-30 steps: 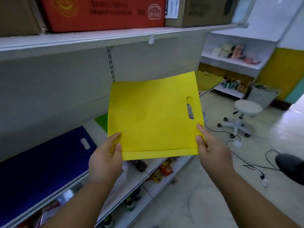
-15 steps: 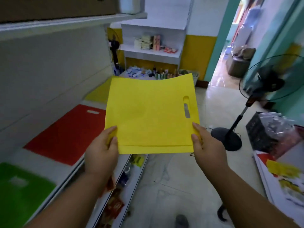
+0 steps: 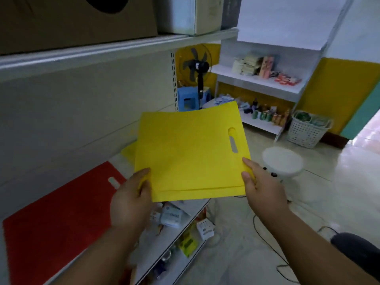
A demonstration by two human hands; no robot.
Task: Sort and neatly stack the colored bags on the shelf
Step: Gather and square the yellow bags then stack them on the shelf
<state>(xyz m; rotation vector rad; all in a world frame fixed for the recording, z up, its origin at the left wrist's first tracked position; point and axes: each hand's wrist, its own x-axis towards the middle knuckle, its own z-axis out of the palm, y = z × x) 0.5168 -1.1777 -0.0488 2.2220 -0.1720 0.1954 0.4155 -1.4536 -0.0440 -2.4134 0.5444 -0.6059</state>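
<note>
I hold a flat yellow bag (image 3: 191,153) with a slot handle in both hands, out over the white shelf's (image 3: 115,159) front edge. My left hand (image 3: 131,198) pinches its lower left corner and my right hand (image 3: 261,184) grips its lower right corner. A red bag (image 3: 57,219) lies flat on the shelf at lower left. Behind the held bag, a corner of another yellow bag (image 3: 128,151) shows on the shelf.
Cardboard boxes (image 3: 82,17) sit on the shelf above. Lower shelves (image 3: 176,239) hold small packets. A white stool (image 3: 282,161), a white basket (image 3: 308,130), cables on the floor, a standing fan (image 3: 195,66) and a far white shelf (image 3: 257,83) lie to the right.
The view has swung back left along the shelf; the green bag has left the frame, the red bag sits at lower left, and the held yellow bag now hangs over the yellow pile.
</note>
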